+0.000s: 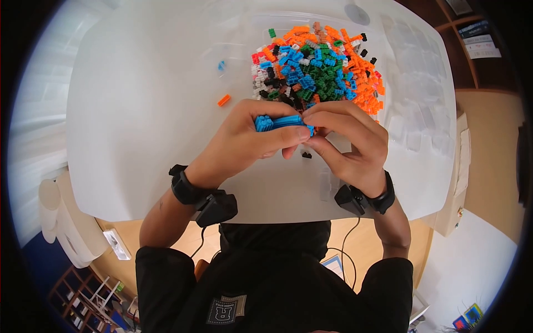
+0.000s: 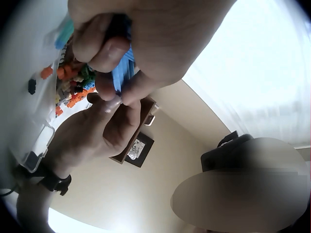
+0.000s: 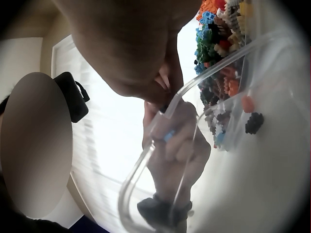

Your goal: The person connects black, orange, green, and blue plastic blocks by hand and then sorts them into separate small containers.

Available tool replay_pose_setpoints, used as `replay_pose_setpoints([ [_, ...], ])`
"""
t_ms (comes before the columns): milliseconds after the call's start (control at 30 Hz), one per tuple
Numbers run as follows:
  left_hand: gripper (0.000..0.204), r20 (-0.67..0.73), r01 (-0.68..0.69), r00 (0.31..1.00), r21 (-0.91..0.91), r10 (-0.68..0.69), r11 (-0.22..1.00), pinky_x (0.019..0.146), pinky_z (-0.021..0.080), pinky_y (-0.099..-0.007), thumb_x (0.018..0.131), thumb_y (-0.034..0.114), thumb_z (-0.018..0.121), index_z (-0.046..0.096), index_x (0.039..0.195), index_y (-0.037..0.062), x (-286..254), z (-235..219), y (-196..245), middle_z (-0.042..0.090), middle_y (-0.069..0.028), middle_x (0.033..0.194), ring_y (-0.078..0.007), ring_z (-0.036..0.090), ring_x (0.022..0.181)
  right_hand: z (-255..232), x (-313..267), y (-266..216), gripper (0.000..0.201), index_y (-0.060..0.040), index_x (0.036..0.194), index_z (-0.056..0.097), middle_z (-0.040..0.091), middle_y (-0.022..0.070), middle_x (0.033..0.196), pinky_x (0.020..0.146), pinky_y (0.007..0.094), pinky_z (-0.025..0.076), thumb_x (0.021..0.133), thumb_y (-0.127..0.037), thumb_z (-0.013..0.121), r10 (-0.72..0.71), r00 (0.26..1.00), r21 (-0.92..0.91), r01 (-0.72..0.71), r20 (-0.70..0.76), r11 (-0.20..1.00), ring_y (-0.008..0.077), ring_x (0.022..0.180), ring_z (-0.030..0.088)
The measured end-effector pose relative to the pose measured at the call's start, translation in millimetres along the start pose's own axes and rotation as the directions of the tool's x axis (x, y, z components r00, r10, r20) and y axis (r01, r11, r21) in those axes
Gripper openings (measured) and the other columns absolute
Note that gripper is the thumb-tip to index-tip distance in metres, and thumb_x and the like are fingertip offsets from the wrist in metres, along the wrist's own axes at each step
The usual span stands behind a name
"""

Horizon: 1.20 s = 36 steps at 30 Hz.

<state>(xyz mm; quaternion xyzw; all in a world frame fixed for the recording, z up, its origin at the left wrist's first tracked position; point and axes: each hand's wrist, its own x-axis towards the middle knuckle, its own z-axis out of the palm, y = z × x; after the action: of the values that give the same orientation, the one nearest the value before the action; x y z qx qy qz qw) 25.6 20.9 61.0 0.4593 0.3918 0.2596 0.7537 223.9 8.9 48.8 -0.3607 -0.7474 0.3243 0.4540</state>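
My left hand [image 1: 239,133] grips a long blue stack of toy building bricks [image 1: 284,122], its thumb lying along the near side. At the stack's right end, my right hand [image 1: 358,133] pinches with thumb and fingertips, right against the left fingertips. From the left wrist view, ribbed blue bricks [image 2: 124,70] show between the left fingers, and the right fingertips meet their lower end. Fingers hide most of that end. Just below the hands on the white table lies a small black brick [image 1: 306,155].
Beyond the hands spreads a large pile of mixed bricks [image 1: 319,75] in a clear tray. A loose orange brick [image 1: 224,100] and a small blue brick [image 1: 221,65] lie left of it. Clear plastic containers [image 1: 416,72] line the table's right side.
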Motion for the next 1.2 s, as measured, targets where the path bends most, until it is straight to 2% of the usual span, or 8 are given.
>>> replay_pose_setpoints([
  [333,0.022,0.089,-0.035,0.996,0.113,0.025,0.993,0.051,0.03,-0.0209,0.087,0.023,0.064,0.067,0.08,0.003,-1,-5,3,0.057,0.0026,0.062,-0.003,0.042,0.056,-9,0,3,0.028,-0.0015,0.096,0.067,0.066,0.0101,0.094,0.062,0.0263,0.054,0.07,0.004,0.075,-0.001,0.996,0.099,-0.008,0.089,0.995,0.0187,0.074,0.065],
  [600,0.022,0.095,0.038,0.995,-0.036,-0.034,0.999,0.047,0.025,-0.0204,0.088,0.023,0.062,0.065,0.081,0.0034,-1,-3,1,0.055,0.0014,0.062,-0.0017,0.036,0.053,-10,-1,-1,0.031,-0.0022,0.095,0.066,0.065,0.0096,0.092,0.059,0.0265,0.052,0.066,-0.001,0.078,-0.155,0.986,-0.148,0.164,0.068,0.975,0.0207,0.07,0.065],
  [833,0.016,0.116,0.044,0.992,0.009,-0.045,0.999,0.046,0.024,-0.0217,0.087,0.015,0.061,0.065,0.091,0.0004,0,-10,2,0.057,-0.0029,0.067,-0.0036,0.041,0.052,-20,1,-3,0.027,0.0005,0.093,0.067,0.067,0.0105,0.09,0.059,0.0243,0.053,0.067,0.004,0.076,-0.047,0.999,0.0,0.047,-0.004,0.999,0.0158,0.069,0.066],
  [933,0.017,0.096,-0.043,0.995,0.241,0.02,0.97,0.049,0.032,-0.0207,0.086,0.014,0.062,0.066,0.096,0.0004,2,-10,4,0.06,-0.0032,0.073,-0.005,0.048,0.059,-24,5,6,0.03,-0.0007,0.099,0.069,0.067,0.0118,0.093,0.06,0.0232,0.053,0.07,0.006,0.074,-0.008,0.998,-0.037,0.006,-0.065,0.999,0.0151,0.071,0.066],
  [1000,0.019,-0.105,-0.192,0.962,0.386,0.25,0.902,0.055,0.039,-0.0196,0.087,0.011,0.062,0.067,0.102,0.0009,4,-5,-4,0.061,-0.0028,0.077,-0.0045,0.05,0.064,-19,8,11,0.03,-0.002,0.101,0.069,0.067,0.0109,0.095,0.059,0.0229,0.052,0.072,0.006,0.072,0.009,0.992,-0.121,-0.024,-0.122,0.992,0.0152,0.071,0.065],
  [1033,0.019,-0.094,-0.196,0.964,0.391,0.25,0.899,0.055,0.039,-0.0196,0.087,0.011,0.062,0.067,0.102,0.0009,6,-1,-4,0.061,-0.0028,0.077,-0.0045,0.05,0.064,-17,9,12,0.031,-0.0032,0.103,0.069,0.066,0.0101,0.097,0.059,0.0227,0.051,0.074,0.007,0.07,0.026,0.984,-0.199,-0.062,-0.176,0.978,0.0154,0.072,0.064],
  [1100,0.021,-0.259,-0.27,0.863,0.489,0.433,0.83,0.06,0.042,-0.0192,0.088,0.007,0.061,0.066,0.108,0.002,8,5,-3,0.061,-0.0012,0.077,-0.0043,0.049,0.066,-15,12,14,0.03,-0.0052,0.105,0.069,0.066,0.0084,0.101,0.058,0.0222,0.05,0.077,0.007,0.066,0.033,0.982,-0.235,-0.077,-0.184,0.969,0.0157,0.074,0.063],
  [1200,0.024,-0.317,-0.266,0.847,0.441,0.426,0.857,0.06,0.04,-0.0185,0.09,0.007,0.06,0.065,0.113,0.003,12,7,-9,0.06,-0.0003,0.076,-0.003,0.047,0.067,-15,13,19,0.03,-0.0057,0.105,0.069,0.067,0.0085,0.101,0.06,0.0231,0.05,0.078,0.008,0.064,0.095,0.973,-0.21,-0.14,-0.213,0.968,0.0165,0.073,0.063],
])
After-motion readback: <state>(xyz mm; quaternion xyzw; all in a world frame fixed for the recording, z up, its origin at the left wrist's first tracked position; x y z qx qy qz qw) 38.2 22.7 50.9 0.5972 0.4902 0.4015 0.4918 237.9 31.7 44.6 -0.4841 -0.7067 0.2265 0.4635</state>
